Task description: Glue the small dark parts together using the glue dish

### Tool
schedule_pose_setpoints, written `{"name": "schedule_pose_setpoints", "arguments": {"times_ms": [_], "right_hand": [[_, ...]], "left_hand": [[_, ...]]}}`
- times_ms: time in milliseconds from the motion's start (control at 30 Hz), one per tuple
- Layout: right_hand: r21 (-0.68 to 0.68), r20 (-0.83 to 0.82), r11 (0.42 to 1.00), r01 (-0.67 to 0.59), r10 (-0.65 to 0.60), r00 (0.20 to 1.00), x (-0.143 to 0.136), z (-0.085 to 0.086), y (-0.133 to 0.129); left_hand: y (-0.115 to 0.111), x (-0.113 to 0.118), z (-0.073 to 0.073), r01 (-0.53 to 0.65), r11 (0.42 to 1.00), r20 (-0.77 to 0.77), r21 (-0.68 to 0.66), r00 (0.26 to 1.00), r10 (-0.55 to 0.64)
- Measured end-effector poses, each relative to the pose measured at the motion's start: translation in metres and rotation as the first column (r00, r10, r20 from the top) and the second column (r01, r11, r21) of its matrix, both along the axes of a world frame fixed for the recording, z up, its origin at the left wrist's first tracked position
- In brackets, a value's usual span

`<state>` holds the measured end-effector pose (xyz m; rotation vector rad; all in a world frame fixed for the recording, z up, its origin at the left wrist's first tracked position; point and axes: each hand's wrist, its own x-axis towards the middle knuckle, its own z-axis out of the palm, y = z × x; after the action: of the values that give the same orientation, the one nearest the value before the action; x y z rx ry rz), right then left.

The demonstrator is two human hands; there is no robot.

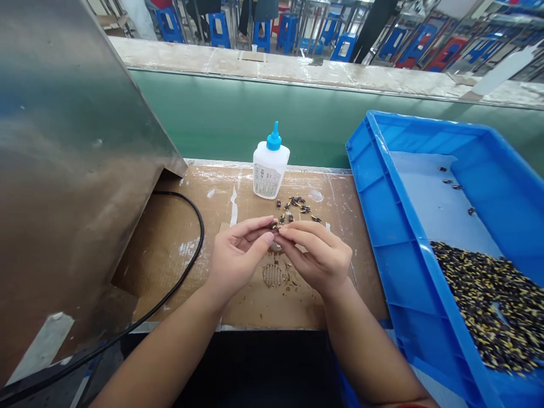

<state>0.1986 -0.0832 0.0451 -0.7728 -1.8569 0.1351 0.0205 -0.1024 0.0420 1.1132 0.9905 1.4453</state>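
Note:
Over the cardboard-covered bench, my left hand [240,249] pinches a small black and gold part [274,226] between thumb and fingers. My right hand [318,249] meets it from the other side, its fingertips closed at the same small part. The fingers hide much of it, so its exact kind does not show. Just beyond my fingertips lie several similar black and gold parts [305,209] in a loose group. Behind them stands a white squeeze bottle [270,173] with a blue nozzle cap and a printed label.
At the right, a blue plastic bin [382,226] holds a heap of black and gold parts [488,300]. A metal housing [76,141] rises at the left, with a black cable [198,249] curving across the cardboard [170,243]. A green belt [212,113] runs behind the bench.

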Motion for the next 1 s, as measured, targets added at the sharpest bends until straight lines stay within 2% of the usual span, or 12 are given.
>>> {"name": "schedule_pose_setpoints", "arguments": {"times_ms": [200,733,1000], "right_hand": [[0.044,-0.043,0.997,0.059,-0.057,0.997,-0.0049,-0.0009,0.0019],[0.075,-0.015,0.99,0.121,-0.12,0.993,-0.0053,-0.0005,0.0016],[0.091,-0.009,0.984,0.154,-0.154,0.988,-0.0066,0.0013,-0.0004]], "left_hand": [[-0.0026,0.0048,0.0056,-0.08,0.995,-0.036,-0.062,0.996,0.077],[-0.0036,0.0067,0.0027,-0.105,0.985,-0.086,0.139,0.989,0.118],[-0.0055,0.0084,-0.0024,-0.142,0.957,-0.185,0.253,0.964,0.192]]}}
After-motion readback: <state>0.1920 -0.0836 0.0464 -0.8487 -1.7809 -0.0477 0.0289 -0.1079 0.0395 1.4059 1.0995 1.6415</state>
